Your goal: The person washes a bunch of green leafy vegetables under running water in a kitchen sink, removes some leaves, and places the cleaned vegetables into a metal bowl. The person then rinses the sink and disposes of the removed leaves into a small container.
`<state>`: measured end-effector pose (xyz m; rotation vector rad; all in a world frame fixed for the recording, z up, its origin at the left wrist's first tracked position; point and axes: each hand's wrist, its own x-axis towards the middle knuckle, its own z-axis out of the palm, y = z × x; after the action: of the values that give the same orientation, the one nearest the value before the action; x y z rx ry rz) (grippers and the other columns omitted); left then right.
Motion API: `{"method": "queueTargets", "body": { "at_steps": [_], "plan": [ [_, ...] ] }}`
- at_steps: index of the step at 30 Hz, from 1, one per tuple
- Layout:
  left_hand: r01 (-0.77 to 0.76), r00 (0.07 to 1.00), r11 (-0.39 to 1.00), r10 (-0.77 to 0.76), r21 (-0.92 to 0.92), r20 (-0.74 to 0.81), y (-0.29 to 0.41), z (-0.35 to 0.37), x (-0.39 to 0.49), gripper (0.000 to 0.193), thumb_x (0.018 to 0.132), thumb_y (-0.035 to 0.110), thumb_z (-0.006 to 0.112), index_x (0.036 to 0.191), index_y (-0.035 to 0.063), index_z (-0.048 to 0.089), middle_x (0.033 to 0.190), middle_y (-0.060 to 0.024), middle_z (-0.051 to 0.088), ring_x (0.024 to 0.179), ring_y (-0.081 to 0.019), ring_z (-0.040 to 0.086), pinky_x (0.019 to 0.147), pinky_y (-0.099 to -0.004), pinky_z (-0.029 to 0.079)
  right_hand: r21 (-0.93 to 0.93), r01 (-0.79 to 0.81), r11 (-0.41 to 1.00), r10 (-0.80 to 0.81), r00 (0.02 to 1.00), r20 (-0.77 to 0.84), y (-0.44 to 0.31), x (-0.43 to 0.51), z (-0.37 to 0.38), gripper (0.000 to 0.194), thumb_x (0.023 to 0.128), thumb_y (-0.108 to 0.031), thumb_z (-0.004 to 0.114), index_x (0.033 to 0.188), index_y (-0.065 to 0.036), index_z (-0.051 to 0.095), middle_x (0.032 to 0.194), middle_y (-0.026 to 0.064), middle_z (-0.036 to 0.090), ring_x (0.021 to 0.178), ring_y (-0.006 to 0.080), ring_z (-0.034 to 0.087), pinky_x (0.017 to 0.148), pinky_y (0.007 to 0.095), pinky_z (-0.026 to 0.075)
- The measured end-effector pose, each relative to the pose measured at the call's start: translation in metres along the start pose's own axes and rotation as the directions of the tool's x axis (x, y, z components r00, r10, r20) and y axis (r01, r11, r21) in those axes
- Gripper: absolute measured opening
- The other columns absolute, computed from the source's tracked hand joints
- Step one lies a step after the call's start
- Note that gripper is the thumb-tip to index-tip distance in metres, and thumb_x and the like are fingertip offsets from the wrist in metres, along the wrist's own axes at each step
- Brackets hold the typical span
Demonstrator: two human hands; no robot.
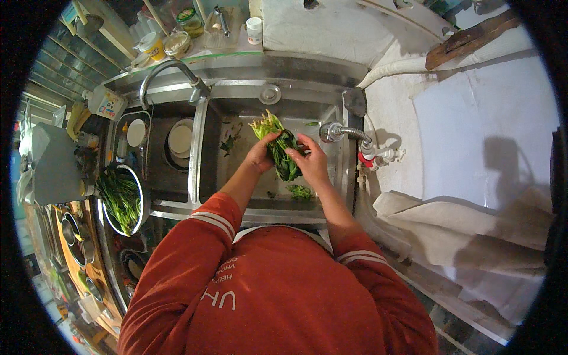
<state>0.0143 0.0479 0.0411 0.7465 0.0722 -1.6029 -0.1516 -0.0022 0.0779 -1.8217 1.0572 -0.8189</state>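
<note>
A bunch of leafy greens (286,164) with pale stem ends pointing away from me is held over the right basin of a steel double sink (275,211). My left hand (262,153) grips the bunch around its stems from the left. On the other side, my right hand (312,160) has its thumb and fingers on the dark leaves. Below them in the basin lie a loose green leaf (300,191) near the front and dark leaf scraps (228,144) at the left.
A flexible-neck faucet (339,132) reaches in from the right, and a curved faucet (166,66) stands at the back left. Plates (181,137) sit in the left basin. A white bowl of greens (119,199) rests left of the sink. Jars (188,20) line the back ledge.
</note>
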Motion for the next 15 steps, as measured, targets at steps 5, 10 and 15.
{"method": "queueTargets", "body": {
  "at_steps": [5,10,15],
  "plan": [
    [0.012,1.0,0.996,-0.012,-0.089,0.002,-0.005,0.003,0.002,0.031,0.091,0.033,0.064,0.111,0.0106,0.061,0.107,-0.0082,0.067,0.1,-0.0262,0.064,0.093,-0.0432,0.05,0.204,-0.19,0.96,0.195,0.981,-0.007,0.02,0.002,-0.009,0.024,0.085,-0.009,0.072,0.107,-0.004,0.066,0.097,0.0065,0.067,0.083,0.0144,0.063,0.072,0.0279,0.051],
    [-0.017,0.997,0.991,0.007,-0.133,-0.077,-0.003,-0.005,0.003,0.033,0.089,0.036,0.067,0.109,0.0109,0.06,0.1,-0.0074,0.067,0.093,-0.0267,0.065,0.089,-0.0433,0.051,0.914,-0.389,0.113,0.667,0.711,0.221,0.034,-0.012,-0.032,0.008,0.092,-0.01,0.06,0.098,-0.009,0.055,0.091,0.0087,0.062,0.079,0.0168,0.059,0.06,0.0313,0.046],
    [-0.062,0.99,0.991,0.045,-0.122,-0.136,-0.001,0.0,0.0,0.03,0.089,0.035,0.066,0.106,0.0095,0.062,0.097,-0.0081,0.067,0.09,-0.0271,0.065,0.085,-0.0433,0.053,0.894,-0.371,0.25,0.754,0.655,0.06,0.101,-0.031,-0.049,0.004,0.092,-0.009,0.055,0.094,-0.011,0.052,0.07,0.0027,0.048,0.054,0.0148,0.038,0.051,0.0309,0.034]
  ]
}}
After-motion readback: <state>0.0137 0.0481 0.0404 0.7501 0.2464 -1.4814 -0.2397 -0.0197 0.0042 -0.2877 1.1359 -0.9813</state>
